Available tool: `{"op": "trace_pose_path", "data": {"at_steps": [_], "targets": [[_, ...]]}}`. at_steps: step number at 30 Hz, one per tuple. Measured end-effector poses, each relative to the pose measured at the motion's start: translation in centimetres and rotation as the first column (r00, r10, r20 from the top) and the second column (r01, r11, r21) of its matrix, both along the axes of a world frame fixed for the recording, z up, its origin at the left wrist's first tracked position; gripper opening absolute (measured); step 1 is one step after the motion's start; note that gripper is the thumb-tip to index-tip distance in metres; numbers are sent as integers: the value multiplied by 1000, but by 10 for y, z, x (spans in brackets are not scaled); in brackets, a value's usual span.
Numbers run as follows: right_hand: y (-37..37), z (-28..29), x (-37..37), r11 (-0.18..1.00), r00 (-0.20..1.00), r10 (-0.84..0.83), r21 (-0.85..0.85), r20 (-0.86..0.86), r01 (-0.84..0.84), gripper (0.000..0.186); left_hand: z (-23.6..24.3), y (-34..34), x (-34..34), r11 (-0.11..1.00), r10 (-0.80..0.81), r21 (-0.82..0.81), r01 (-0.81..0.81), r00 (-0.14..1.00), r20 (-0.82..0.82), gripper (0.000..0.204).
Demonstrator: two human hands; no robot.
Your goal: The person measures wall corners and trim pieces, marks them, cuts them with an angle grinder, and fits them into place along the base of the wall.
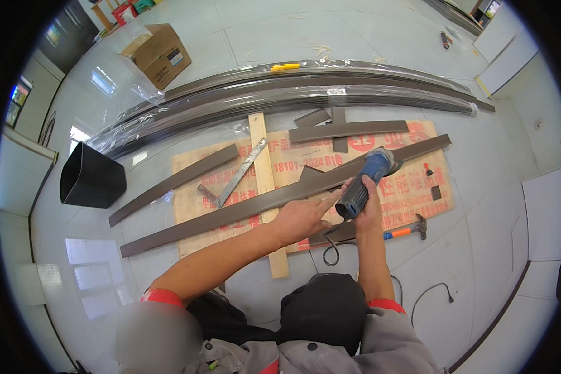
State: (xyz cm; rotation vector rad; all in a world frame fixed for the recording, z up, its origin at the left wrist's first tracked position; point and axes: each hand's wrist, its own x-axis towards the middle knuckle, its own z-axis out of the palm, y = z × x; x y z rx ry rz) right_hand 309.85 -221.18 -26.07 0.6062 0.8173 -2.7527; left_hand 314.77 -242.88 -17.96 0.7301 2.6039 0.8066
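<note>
Brown strip [230, 213], lying slantwise across the printed board [411, 194], beneath a blue grinder [377, 167] grasped in the right hand [369, 198] and beside the left hand [295, 219], fingers outstretched, hold impossible to tell. Judging by shorter brown pieces [355, 129] nearby, probably partway through cutting, with this length seemingly left whole.
</note>
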Motion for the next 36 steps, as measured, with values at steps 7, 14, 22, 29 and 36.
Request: {"op": "trace_pose_path", "data": {"at_steps": [7,14,22,29,36], "targets": [[-56,20,35,982,987,124,-127,-104,-137,42,-26,-26,23,888,50,460,-18,997,-59,73],[-55,62,50,996,909,91,23,-406,-90,50,3,-16,52,698,84,688,-197,977,195,69],[-61,43,64,887,927,329,395,-180,-238,55,-67,-64,31,784,-49,499,-368,765,642,104],[-96,59,51,859,920,355,447,-165,-251,38,-43,-23,40,749,98,429,-504,725,682,65],[-104,21,47,691,872,486,582,67,-430,38,-105,-111,22,985,-73,173,-8,886,459,102]]}}
